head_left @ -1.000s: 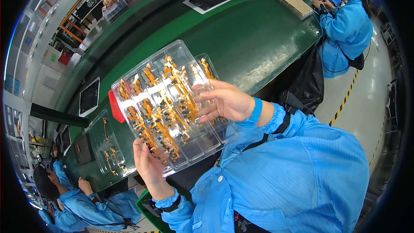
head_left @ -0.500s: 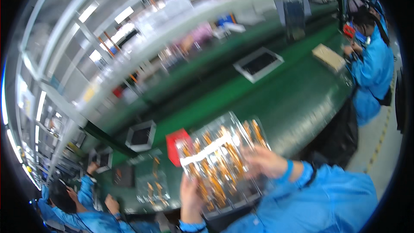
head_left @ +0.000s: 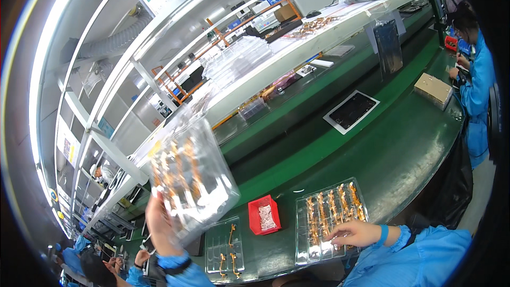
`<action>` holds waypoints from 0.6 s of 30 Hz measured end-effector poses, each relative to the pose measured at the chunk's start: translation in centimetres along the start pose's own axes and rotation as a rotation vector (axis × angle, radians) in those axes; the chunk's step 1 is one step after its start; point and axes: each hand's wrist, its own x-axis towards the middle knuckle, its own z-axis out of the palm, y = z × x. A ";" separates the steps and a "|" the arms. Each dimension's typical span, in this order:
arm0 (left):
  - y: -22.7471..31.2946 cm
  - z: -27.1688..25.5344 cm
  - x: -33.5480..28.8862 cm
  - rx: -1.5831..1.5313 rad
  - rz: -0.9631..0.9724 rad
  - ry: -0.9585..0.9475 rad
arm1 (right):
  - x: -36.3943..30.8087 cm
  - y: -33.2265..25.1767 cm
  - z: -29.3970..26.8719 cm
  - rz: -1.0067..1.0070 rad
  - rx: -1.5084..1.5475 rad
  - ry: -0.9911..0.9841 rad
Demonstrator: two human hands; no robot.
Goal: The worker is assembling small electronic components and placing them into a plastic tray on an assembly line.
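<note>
My left hand (head_left: pixel 161 224), fingers closed round its edge, holds up a clear plastic tray (head_left: pixel 215 199) at the left, above the bench. Rows of orange flex cables (head_left: pixel 192 167) show in it, blurred by motion. A second clear tray (head_left: pixel 304 252) of similar flex cables lies on the bench in front of me at the right. Over its near part rests my right hand (head_left: pixel 350 233), fingers stretched toward the tray's middle; the fingertips seem to touch the cables or tray. Between the two hands stands a red bin (head_left: pixel 253 217) with small pale pieces inside.
A third clear tray (head_left: pixel 212 244) with a few flex cables lies left of the red bin. Farther back are a dark panel in a white frame (head_left: pixel 350 111) and a cardboard box (head_left: pixel 433 91). A shelf (head_left: pixel 303 58) runs above the green bench (head_left: pixel 393 159). Co-workers sit at both sides.
Both hands held trays of flex cables together before. Now my left hand has lifted one up and left, while another lies on the bench under my right hand. The view has shifted.
</note>
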 end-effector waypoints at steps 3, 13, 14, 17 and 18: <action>6.0 -0.5 8.3 0.037 0.002 -0.032 | -1.7 3.5 -1.3 0.146 -0.320 0.209; 8.2 2.9 30.0 0.812 0.116 -0.195 | -3.7 8.2 -3.5 -0.148 -1.222 0.502; 6.3 5.1 30.2 0.910 0.237 -0.291 | -3.6 8.1 -4.0 -0.127 -1.186 0.531; 8.1 -1.9 40.2 1.587 0.323 -0.092 | -2.8 8.3 -5.3 -0.173 -1.150 0.487; 3.2 2.2 41.7 1.573 0.106 -0.146 | -2.8 8.2 -5.4 -0.117 -1.147 0.534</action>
